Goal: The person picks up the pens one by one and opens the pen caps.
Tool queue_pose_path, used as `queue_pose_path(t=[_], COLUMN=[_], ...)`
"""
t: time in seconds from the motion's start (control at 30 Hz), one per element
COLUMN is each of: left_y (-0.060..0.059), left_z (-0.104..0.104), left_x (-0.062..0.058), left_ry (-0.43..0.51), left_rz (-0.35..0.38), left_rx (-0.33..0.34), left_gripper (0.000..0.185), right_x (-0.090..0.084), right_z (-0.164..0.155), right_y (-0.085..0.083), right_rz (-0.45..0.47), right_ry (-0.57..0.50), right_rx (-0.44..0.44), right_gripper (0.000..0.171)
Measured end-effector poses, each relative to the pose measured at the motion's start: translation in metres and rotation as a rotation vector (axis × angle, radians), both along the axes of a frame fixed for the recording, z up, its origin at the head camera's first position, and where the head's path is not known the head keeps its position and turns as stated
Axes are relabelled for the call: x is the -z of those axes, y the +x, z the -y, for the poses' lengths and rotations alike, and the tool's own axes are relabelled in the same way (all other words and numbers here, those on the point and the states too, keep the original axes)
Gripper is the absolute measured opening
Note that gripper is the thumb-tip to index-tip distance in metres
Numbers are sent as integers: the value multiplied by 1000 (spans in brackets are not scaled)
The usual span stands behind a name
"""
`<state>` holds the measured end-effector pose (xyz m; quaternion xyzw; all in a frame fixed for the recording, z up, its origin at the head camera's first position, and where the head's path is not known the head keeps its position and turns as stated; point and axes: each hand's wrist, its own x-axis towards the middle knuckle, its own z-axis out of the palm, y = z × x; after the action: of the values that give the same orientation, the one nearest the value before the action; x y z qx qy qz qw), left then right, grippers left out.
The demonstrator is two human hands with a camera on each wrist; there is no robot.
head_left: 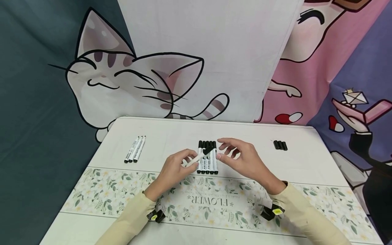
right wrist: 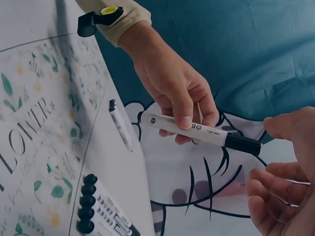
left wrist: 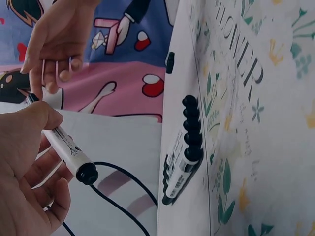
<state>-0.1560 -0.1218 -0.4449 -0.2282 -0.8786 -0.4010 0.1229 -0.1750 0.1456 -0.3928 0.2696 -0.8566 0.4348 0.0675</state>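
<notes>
My left hand (head_left: 180, 165) pinches a white marker (head_left: 200, 156) with a black cap, holding it slanted above the table. The same marker (right wrist: 197, 132) points its cap toward my right hand (right wrist: 280, 172). My right hand (head_left: 234, 154) hovers just right of the cap with fingers loosely spread, holding nothing and apart from it. Under both hands lies a row of several capped markers (head_left: 207, 160) side by side on the white table (head_left: 171, 132). In the left wrist view the held marker (left wrist: 69, 150) sits between thumb and fingers.
Three white markers (head_left: 135, 149) lie together at the table's left. Three loose black caps (head_left: 280, 145) lie at the right. A floral runner (head_left: 214, 200) crosses the front. Cartoon backdrop cloths hang behind the table.
</notes>
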Motion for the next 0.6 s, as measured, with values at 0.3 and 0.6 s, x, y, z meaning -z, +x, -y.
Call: queue_pose_path(t=[0.3,0.6], left_y=[9,13], left_z=[-3,-9], left_x=[3,5], left_ry=[-22,-39], left_rz=[-51,-74], left_rx=[37,74], left_gripper=[21,19], right_x=[5,14], right_z=[6,8], right_y=[6,14], right_rz=[-22,19], right_ry=[13,33], right_rx=[-32,-63], right_gripper=[44,39])
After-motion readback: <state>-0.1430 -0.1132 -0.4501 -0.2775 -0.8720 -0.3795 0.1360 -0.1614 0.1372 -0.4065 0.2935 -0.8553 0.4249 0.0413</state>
